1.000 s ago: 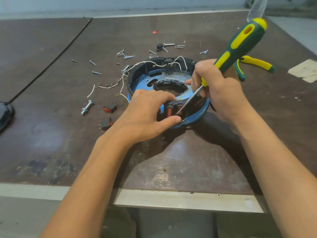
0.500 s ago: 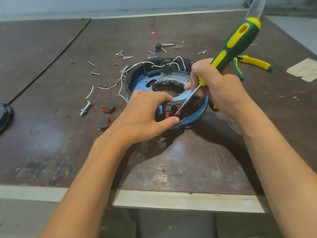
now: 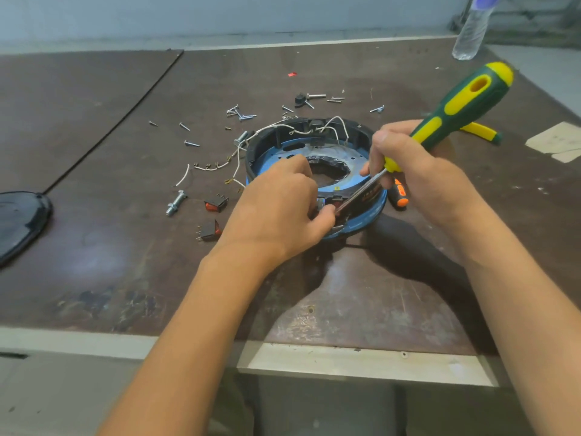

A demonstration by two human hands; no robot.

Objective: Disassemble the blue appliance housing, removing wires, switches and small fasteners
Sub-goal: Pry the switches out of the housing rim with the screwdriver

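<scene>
The round blue and black appliance housing [image 3: 273, 143] lies on the brown table, white wires [image 3: 333, 124] looping over its far rim. My left hand [image 3: 279, 206] grips the housing's near rim, thumb against a red switch [image 3: 337, 203] set in the wall. My right hand [image 3: 412, 171] holds a green and yellow screwdriver [image 3: 465, 102] by the lower handle; its metal shaft slants down-left to that switch. Two removed red switches [image 3: 216, 204] [image 3: 210, 230] lie left of the housing, among loose screws [image 3: 242, 114], a bolt [image 3: 176, 202] and cut wire pieces [image 3: 207, 166].
Yellow-handled pliers [image 3: 479, 131] lie behind my right hand, and an orange and black tool handle [image 3: 398, 194] beside the housing. A clear bottle [image 3: 471, 29] stands at the far right, paper scraps [image 3: 556, 141] at the right edge, a black object [image 3: 19, 221] at the left edge.
My left hand has slid further over the near rim, its thumb now at the switch. The screwdriver handle has tipped slightly more to the right. The camera has tilted, shifting the scene down.
</scene>
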